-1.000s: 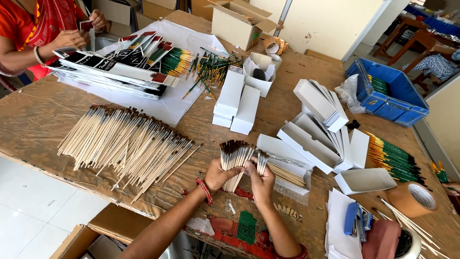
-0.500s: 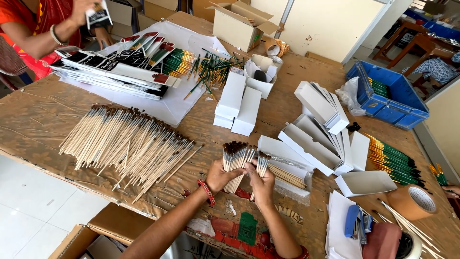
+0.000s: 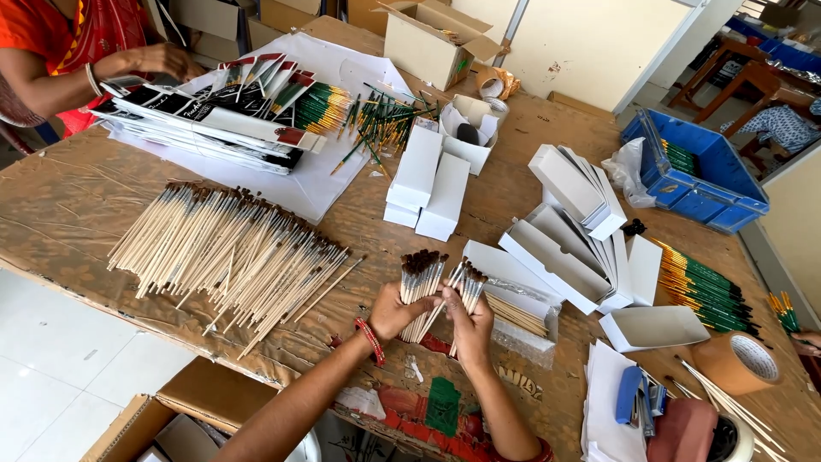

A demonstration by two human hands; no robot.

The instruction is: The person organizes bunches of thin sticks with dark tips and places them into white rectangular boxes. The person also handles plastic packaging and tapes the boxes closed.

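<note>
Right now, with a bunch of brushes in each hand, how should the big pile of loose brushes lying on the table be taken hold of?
Probably by the bare wooden handles, coming from the pile's near left side. The loose brushes lie flat and fanned, dark bristle tips pointing away toward the far right, handle ends toward the table edge. The left hand is nearest; gripping mid-handle keeps fingers off the bristles.

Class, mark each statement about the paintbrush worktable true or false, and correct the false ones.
1. The left hand holds a bundle of paintbrushes. True.
2. The right hand is empty. False: it holds a smaller bunch of brushes.
3. A blue crate sits at the table's far right. True.
4. The loose wooden-handled brushes lie right of the hands. False: they lie to the left.
5. The roll of brown tape hangs on the wall. False: it lies on the table.
</note>
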